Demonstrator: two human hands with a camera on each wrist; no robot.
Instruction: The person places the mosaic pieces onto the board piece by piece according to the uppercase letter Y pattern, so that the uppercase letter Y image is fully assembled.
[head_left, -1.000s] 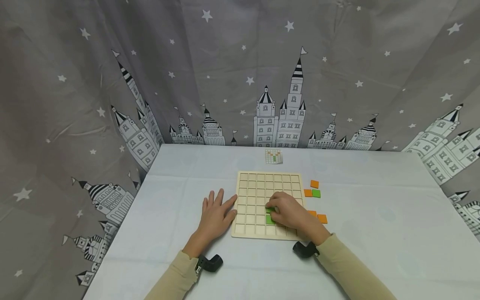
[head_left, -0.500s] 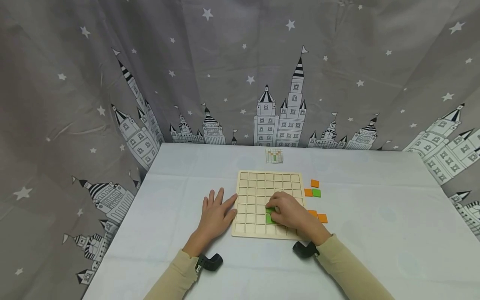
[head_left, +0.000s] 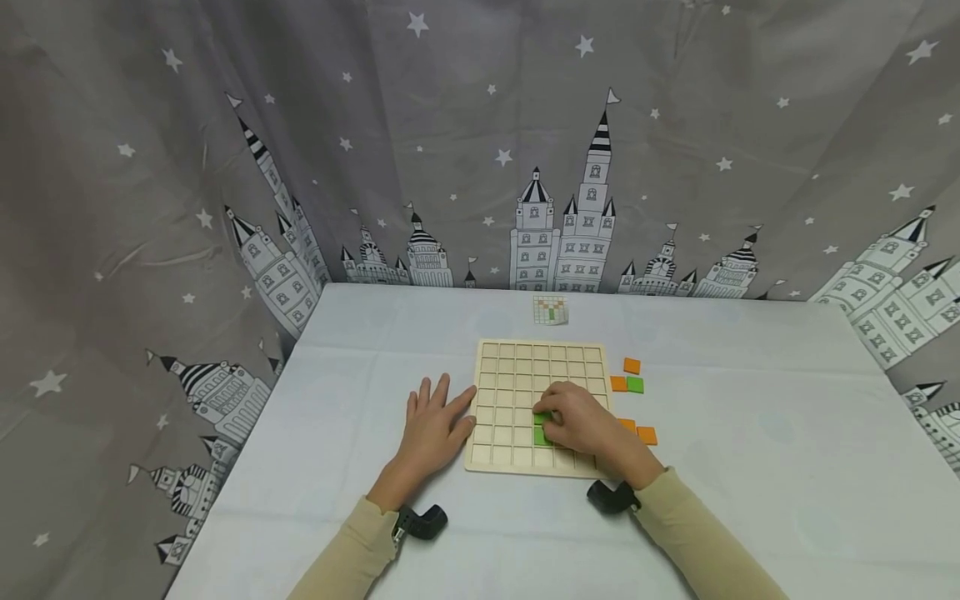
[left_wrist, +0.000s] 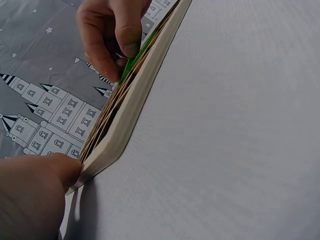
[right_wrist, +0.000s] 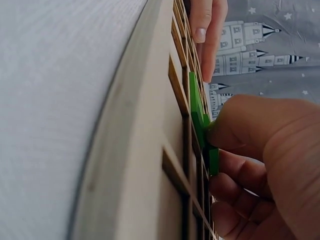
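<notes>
A light wooden board (head_left: 504, 381) with a grid of square recesses lies in front of the person. My left hand (head_left: 431, 429) is spread flat at its left side, with thumb and forefinger touching the edge. Over the board's lower middle, my right hand (head_left: 581, 423) pinches a green square tile (head_left: 541, 418) between thumb and curled fingers, which partly hide it. Just nearer the person, another green tile (head_left: 542, 437) sits in the grid. In the right wrist view a green tile (right_wrist: 195, 97) stands slightly proud of the grid beside the thumb.
Right of the board lie several orange tiles (head_left: 632, 366) and one loose green tile (head_left: 635, 385); the right forearm partly covers an orange tile (head_left: 627, 426). Behind the board is a small pattern card (head_left: 551, 311). A grey castle-print curtain (head_left: 450, 108) hangs behind the white-covered table (head_left: 750, 392).
Both hands keep their places at the board, and the tiles stay where they were. Only the head view has shifted very slightly.
</notes>
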